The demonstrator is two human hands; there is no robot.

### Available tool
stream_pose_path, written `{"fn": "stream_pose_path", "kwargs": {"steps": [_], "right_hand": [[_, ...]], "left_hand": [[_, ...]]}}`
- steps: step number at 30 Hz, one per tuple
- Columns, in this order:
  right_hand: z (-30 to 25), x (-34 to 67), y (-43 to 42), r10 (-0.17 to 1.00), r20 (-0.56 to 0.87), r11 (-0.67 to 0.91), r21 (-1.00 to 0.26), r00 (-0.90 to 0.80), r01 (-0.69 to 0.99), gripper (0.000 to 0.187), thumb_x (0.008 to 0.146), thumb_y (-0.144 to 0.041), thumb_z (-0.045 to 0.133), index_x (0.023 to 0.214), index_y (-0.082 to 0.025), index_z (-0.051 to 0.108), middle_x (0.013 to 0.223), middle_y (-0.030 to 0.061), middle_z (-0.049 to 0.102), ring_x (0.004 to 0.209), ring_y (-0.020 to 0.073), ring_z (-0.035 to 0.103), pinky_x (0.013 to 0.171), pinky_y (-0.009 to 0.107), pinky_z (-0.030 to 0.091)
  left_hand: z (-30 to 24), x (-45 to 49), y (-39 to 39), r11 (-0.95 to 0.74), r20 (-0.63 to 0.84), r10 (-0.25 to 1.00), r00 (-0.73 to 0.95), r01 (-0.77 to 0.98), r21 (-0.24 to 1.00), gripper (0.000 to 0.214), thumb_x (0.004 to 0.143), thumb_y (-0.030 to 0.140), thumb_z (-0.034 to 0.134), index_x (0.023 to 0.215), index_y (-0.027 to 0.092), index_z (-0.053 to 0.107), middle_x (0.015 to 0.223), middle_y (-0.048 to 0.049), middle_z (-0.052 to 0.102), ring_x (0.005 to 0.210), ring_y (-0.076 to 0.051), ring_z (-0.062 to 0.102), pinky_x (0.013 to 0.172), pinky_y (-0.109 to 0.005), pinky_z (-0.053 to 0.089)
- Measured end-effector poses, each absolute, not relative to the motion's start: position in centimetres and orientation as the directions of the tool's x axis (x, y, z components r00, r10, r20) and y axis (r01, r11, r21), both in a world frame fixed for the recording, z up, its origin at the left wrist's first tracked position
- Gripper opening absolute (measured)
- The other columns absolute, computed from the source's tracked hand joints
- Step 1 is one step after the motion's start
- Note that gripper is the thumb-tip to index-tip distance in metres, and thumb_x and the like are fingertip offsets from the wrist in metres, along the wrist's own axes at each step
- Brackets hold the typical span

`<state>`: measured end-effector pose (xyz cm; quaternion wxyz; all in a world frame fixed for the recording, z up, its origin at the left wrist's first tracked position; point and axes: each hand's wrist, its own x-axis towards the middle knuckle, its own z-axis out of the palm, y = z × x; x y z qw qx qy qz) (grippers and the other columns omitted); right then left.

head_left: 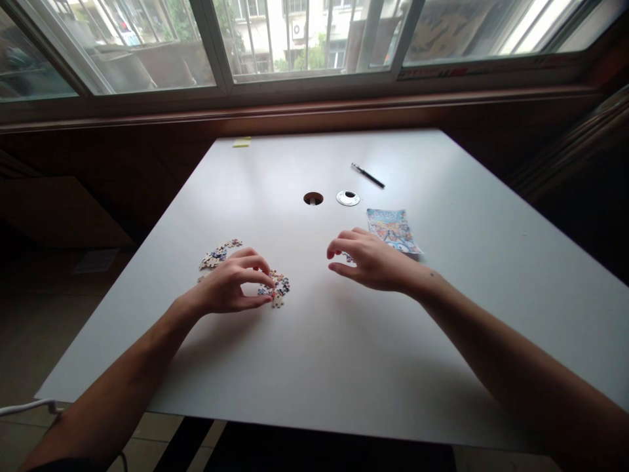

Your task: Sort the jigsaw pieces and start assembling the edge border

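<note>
head view: left hand [226, 282], loosely curled, is at puzzle pieces [282, 286] near-left of the table hole [308, 196]; any hold on one is unclear. right hand [371, 262], half-open, no grip seen, is by other pieces [349, 258] near-right of the hole. step judged: sorting; next move calls for a light pinch.

No text, brand or number can be read. The illustrated sheet [390, 226] on the right of the worktop [314, 367] bears pale, letter-like shapes along its far edge, and the sill strip [459, 71] at far right has red marks; both are too blurred to make out.
</note>
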<state>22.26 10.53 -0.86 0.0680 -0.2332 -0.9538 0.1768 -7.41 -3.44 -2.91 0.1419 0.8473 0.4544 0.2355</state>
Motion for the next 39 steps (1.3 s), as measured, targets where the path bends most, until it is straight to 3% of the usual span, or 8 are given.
{"fn": "stream_pose_path", "kwargs": {"steps": [6,11,15,18,26,32,39], "right_hand": [[-0.8,22.2,10.2,0.457,0.028,0.826,-0.385,-0.889,0.412,0.021,0.094,-0.037,0.056,0.103,-0.021,0.067,0.101,0.0097,0.064,0.098,0.0259,0.055,0.087,0.039,0.043],[-0.8,21.9,9.7,0.444,0.025,0.812,-0.433,-0.895,0.391,0.02,0.093,-0.036,0.057,0.103,-0.021,0.067,0.102,0.0097,0.065,0.1,0.0257,0.055,0.087,0.038,0.043],[-0.5,21.6,8.9,0.385,0.009,0.768,-0.557,-0.923,0.315,0.016,0.093,-0.034,0.058,0.1,-0.021,0.066,0.101,0.0082,0.067,0.1,0.0233,0.057,0.086,0.036,0.043],[-0.4,21.3,8.1,0.329,0.009,0.709,-0.663,-0.944,0.24,0.016,0.094,-0.034,0.058,0.1,-0.021,0.066,0.1,0.006,0.069,0.098,0.0203,0.059,0.086,0.034,0.044],[-1.2,20.0,5.8,0.298,-0.059,0.452,-0.871,-0.953,0.195,0.023,0.093,-0.04,0.061,0.107,-0.022,0.066,0.093,0.0017,0.07,0.081,0.0131,0.061,0.07,0.025,0.047],[-2.4,19.5,4.7,0.367,0.052,0.484,-0.863,-0.929,0.143,0.008,0.091,-0.025,0.061,0.094,-0.019,0.065,0.083,-0.0009,0.066,0.076,0.0104,0.059,0.069,0.023,0.045],[-2.5,19.4,4.6,0.386,0.095,0.522,-0.842,-0.918,0.133,0.007,0.088,-0.022,0.062,0.094,-0.019,0.065,0.085,0.0004,0.069,0.076,0.0115,0.06,0.069,0.023,0.045]], "left_hand": [[-3.8,-6.0,-3.7,-0.608,0.222,0.792,0.569,0.705,0.364,0.01,0.088,0.027,0.07,0.097,0.028,0.075,0.098,-0.0049,0.068,0.096,-0.02,0.058,0.088,-0.034,0.05],[-4.1,-5.9,-3.6,-0.609,0.256,0.788,0.56,0.644,0.464,0.004,0.09,0.022,0.067,0.09,0.022,0.072,0.094,-0.0064,0.069,0.092,-0.019,0.061,0.085,-0.032,0.051],[-4.1,-5.3,-3.9,-0.578,0.328,0.814,0.48,0.604,0.549,0.01,0.095,0.019,0.061,0.09,0.019,0.069,0.092,-0.0074,0.066,0.084,-0.016,0.063,0.076,-0.028,0.052],[-3.9,-4.7,-4.1,-0.601,0.366,0.799,0.478,0.599,0.529,0.008,0.095,0.017,0.061,0.094,0.019,0.069,0.087,-0.0067,0.066,0.079,-0.016,0.063,0.072,-0.028,0.052],[-4.0,-3.4,-4.0,-0.731,0.534,0.679,0.503,0.524,0.436,0.013,0.088,0.013,0.069,0.097,0.022,0.072,0.088,-0.0044,0.077,0.082,-0.017,0.073,0.085,-0.034,0.058],[-3.8,-2.9,-4.0,-0.749,0.557,0.66,0.504,0.494,0.441,0.015,0.089,0.012,0.068,0.1,0.022,0.072,0.089,-0.0051,0.078,0.083,-0.018,0.075,0.086,-0.034,0.06],[-4.2,-3.1,-4.0,-0.759,0.544,0.65,0.53,0.476,0.443,0.022,0.086,0.008,0.07,0.104,0.022,0.073,0.094,-0.0056,0.079,0.092,-0.019,0.074,0.087,-0.034,0.061]]}}
